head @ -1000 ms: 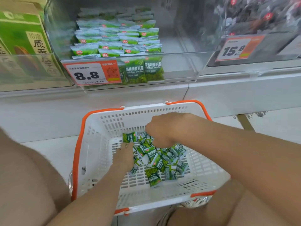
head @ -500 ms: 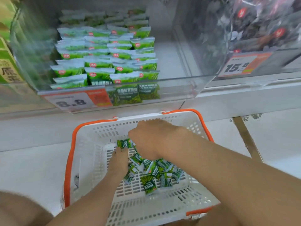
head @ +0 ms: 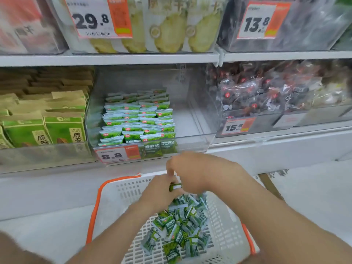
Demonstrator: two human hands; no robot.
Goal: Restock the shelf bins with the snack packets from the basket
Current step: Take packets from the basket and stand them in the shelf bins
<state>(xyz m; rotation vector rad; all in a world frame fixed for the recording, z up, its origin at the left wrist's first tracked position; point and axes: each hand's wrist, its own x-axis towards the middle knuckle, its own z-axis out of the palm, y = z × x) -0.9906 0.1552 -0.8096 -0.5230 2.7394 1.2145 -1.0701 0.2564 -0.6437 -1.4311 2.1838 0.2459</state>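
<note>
Two hands (head: 160, 189) (head: 198, 172), one basket (head: 122, 189), four price tags (head: 99, 18), packets (head: 179, 231) beyond counting.

Basket (head: 106, 206) in front of the shelf (head: 266, 149), packets (head: 181, 225) heaped inside. Behind it is the bin (head: 192, 111), shelved packets (head: 137, 119) filling its left half, boxes (head: 47, 121) further left.

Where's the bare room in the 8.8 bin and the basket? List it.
Bin: the floor strip between the stacked packets and its right wall. Basket: the floor left of the loose packets, beside the orange rim. Crowded: the bin's left and middle, the basket's middle and right.
</note>
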